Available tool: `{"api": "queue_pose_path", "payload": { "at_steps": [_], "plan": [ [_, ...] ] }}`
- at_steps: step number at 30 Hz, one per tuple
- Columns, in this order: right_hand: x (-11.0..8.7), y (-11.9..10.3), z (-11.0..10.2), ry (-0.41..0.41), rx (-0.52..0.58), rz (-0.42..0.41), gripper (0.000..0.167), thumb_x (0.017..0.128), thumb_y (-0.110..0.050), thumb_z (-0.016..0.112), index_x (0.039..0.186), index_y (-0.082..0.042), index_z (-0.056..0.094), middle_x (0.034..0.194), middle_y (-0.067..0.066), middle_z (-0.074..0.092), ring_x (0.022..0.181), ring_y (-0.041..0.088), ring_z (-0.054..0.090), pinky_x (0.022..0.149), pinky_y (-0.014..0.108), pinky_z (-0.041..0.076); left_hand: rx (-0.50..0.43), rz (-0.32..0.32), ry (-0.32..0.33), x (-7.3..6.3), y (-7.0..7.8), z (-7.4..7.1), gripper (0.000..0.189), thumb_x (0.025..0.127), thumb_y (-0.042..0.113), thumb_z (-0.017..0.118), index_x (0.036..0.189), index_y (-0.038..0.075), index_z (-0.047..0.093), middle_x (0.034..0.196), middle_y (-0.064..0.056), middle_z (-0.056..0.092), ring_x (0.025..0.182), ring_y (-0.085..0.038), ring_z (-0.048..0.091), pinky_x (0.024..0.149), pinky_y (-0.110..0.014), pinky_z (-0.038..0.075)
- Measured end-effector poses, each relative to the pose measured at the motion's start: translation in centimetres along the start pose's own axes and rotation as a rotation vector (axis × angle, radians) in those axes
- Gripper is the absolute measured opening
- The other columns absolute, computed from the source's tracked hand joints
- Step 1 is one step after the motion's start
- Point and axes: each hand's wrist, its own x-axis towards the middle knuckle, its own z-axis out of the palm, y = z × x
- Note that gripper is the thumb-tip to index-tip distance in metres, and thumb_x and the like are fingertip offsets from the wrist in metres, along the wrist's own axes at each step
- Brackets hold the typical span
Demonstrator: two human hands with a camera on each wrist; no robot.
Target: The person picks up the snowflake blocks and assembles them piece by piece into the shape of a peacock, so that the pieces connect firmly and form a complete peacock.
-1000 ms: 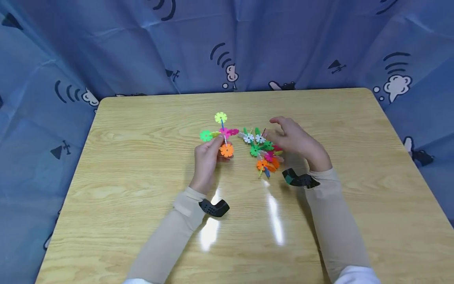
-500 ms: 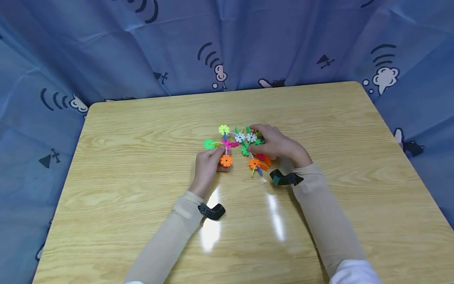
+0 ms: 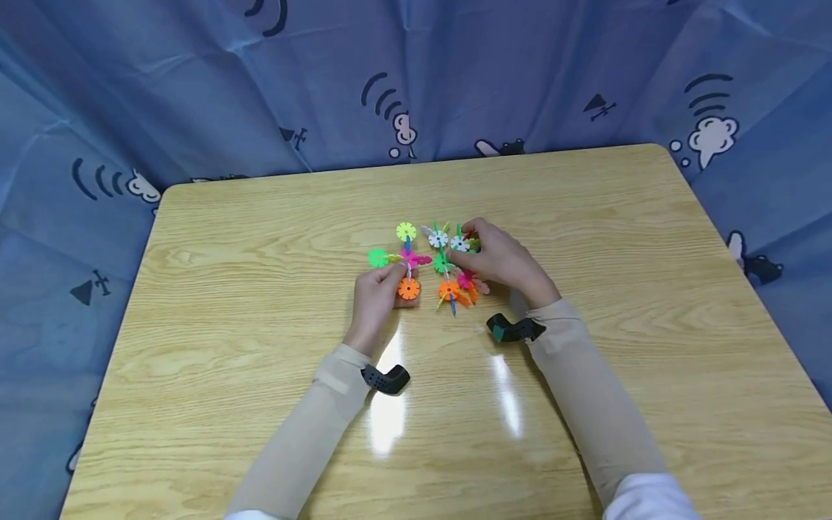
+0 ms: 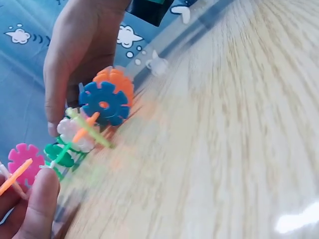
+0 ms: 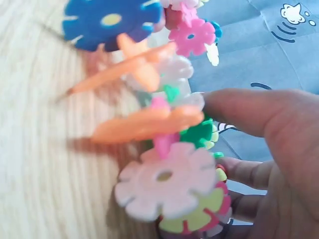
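Observation:
My left hand (image 3: 375, 300) pinches a small cluster of interlocking snowflake discs. Around its pink disc (image 3: 409, 258) sit a yellow disc (image 3: 406, 231), a light green disc (image 3: 378, 258) and an orange disc (image 3: 409, 289). Close beside it on the right is a larger snowflake-disc cluster (image 3: 441, 262), in green, white, orange and pink. My right hand (image 3: 510, 263) grips that cluster from its right side. Seen from the right wrist, a pale pink disc (image 5: 167, 181) and a blue disc (image 5: 112, 20) show on it. Whether the two clusters touch is unclear.
Both hands work over a light wooden table (image 3: 227, 325). Behind its back edge hangs a blue printed curtain (image 3: 325, 87). A black wrist device (image 3: 386, 379) is on the left wrist, and another black device (image 3: 516, 328) is on the right.
My right hand has come left and down onto the larger cluster and taken hold of it. That cluster has shifted left, closer to the small one, which stays in my left hand.

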Motion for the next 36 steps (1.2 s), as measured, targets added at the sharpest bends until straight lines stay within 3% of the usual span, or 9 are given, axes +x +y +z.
{"api": "queue_pose_path", "payload": {
  "at_steps": [7,12,17,23,32,36],
  "plan": [
    [0.3,0.6,-0.3,-0.029,0.077,-0.056,0.070,0.097,-0.040,0.065,0.150,-0.006,0.036,0.150,0.020,0.046,0.136,0.038,0.046,0.115,0.056,0.041,0.128,0.017,0.021,0.6,-0.1,0.4,0.030,0.103,0.024,0.059,0.114,0.001,0.074,0.117,-0.015,0.071,0.055,-0.010,0.071,0.067,-0.030,0.063],
    [0.5,0.4,-0.5,-0.091,0.069,-0.138,0.075,0.097,-0.027,0.068,0.159,-0.017,0.025,0.152,0.023,0.039,0.142,0.040,0.039,0.118,0.061,0.035,0.123,0.024,0.036,0.9,0.3,0.4,0.031,0.104,0.023,0.056,0.111,-0.001,0.075,0.117,-0.015,0.073,0.060,-0.010,0.073,0.066,-0.030,0.064],
    [0.5,0.3,-0.1,-0.087,0.031,-0.200,0.057,0.098,-0.020,0.067,0.149,-0.012,0.044,0.145,0.021,0.044,0.132,0.035,0.043,0.113,0.055,0.040,0.100,-0.023,0.044,0.9,0.5,0.1,0.030,0.104,0.023,0.056,0.113,0.001,0.074,0.116,-0.012,0.074,0.067,-0.014,0.076,0.067,-0.031,0.064],
    [0.7,0.8,0.3,-0.055,0.058,-0.227,0.039,0.098,-0.020,0.068,0.135,-0.010,0.059,0.132,0.018,0.053,0.108,0.030,0.048,0.092,0.044,0.044,0.069,-0.053,0.036,0.9,0.6,-0.2,0.032,0.105,0.023,0.054,0.119,0.000,0.071,0.117,-0.014,0.073,0.064,-0.011,0.074,0.067,-0.030,0.064],
    [1.5,2.5,0.5,-0.026,0.251,-0.200,0.037,0.096,-0.017,0.070,0.131,-0.009,0.062,0.139,0.016,0.053,0.119,0.032,0.047,0.103,0.048,0.041,0.066,-0.066,0.033,0.9,0.5,0.0,0.032,0.105,0.024,0.054,0.120,0.001,0.071,0.117,-0.013,0.072,0.062,-0.010,0.073,0.065,-0.029,0.063],
    [1.5,2.6,0.6,-0.019,0.281,-0.191,0.038,0.095,-0.018,0.070,0.131,-0.008,0.062,0.139,0.015,0.053,0.119,0.032,0.046,0.102,0.047,0.041,0.057,-0.070,0.031,1.1,0.5,0.2,0.032,0.105,0.024,0.054,0.120,0.001,0.071,0.117,-0.013,0.072,0.063,-0.010,0.073,0.064,-0.028,0.063]
  ]
}}
